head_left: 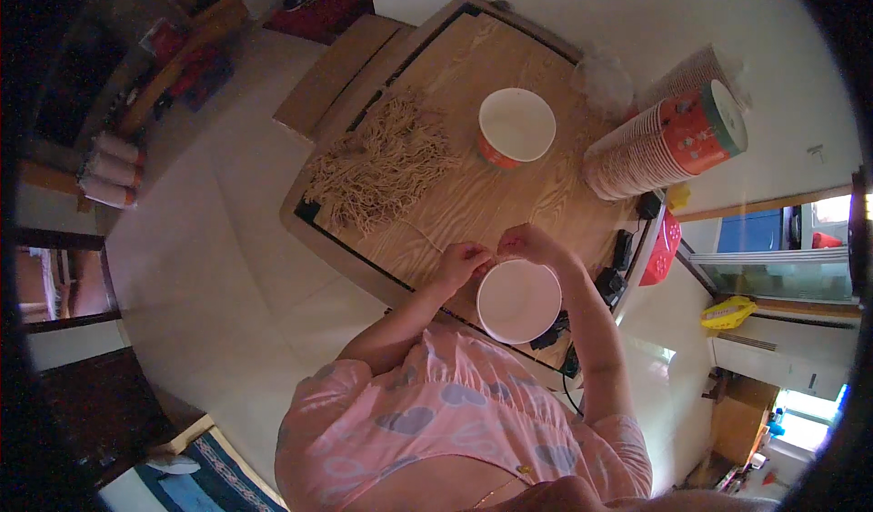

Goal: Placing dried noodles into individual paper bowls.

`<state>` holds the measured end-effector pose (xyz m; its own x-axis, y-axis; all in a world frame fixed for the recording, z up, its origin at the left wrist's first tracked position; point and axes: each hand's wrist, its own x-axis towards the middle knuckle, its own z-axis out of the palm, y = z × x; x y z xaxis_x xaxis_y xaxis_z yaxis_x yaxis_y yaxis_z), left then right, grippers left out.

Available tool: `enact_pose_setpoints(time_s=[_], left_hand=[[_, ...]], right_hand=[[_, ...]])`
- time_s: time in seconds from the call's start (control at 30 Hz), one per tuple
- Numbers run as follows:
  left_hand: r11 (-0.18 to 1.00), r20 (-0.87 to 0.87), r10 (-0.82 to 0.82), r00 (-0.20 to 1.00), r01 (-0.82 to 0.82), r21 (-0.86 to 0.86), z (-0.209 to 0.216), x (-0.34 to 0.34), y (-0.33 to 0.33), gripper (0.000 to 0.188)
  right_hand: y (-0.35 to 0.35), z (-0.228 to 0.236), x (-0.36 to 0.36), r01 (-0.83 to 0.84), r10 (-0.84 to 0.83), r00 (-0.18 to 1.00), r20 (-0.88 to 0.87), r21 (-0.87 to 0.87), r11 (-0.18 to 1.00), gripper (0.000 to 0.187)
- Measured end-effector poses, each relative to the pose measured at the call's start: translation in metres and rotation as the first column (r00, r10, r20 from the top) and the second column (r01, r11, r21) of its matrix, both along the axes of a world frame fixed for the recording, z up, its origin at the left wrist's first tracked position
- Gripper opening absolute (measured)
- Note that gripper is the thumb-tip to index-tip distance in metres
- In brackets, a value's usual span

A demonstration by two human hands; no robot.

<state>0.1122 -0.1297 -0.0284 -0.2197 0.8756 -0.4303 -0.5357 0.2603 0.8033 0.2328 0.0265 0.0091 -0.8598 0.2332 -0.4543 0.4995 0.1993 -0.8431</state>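
Both my hands are together over the table's near side, just beyond the rim of a white round paper tub [519,301]. My left hand [462,265] is closed in a pinch on a thin tan cord [420,233], which trails back toward a tangled heap of tan cords [382,162]. Close beside it, my right hand [530,244] is also closed, fingertips pressed together near the tub's far rim. What those fingertips hold is too small to make out. A second paper tub [516,125], white inside and orange-red outside, stands farther back on the wood-grain table [491,48].
On the right lies a long stack of nested paper tubs [668,139], with a clear plastic bag [603,80] beside it. Black adapters [611,283] and a red plastic stool [662,248] are along the right edge. A cardboard box [341,75] adjoins the far left edge.
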Motion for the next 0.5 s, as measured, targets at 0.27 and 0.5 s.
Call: enact_pose_setpoints(time_s=[0.27, 0.5], left_hand=[[0.999, -0.051, -0.036, 0.998, 0.036, 0.003, 0.0, 0.0, 0.001, 0.013], [1.0, -0.022, -0.026, 0.999, 0.026, 0.004, -0.006, -0.002, -0.002, 0.012]], right_hand=[[-0.002, -0.001, 0.006, 0.026, -0.03, 0.993, 0.115, 0.042, 0.999, 0.017], [0.007, 0.002, 0.009, 0.091, -0.092, 0.996, -0.018, -0.045, 0.995, 0.014]])
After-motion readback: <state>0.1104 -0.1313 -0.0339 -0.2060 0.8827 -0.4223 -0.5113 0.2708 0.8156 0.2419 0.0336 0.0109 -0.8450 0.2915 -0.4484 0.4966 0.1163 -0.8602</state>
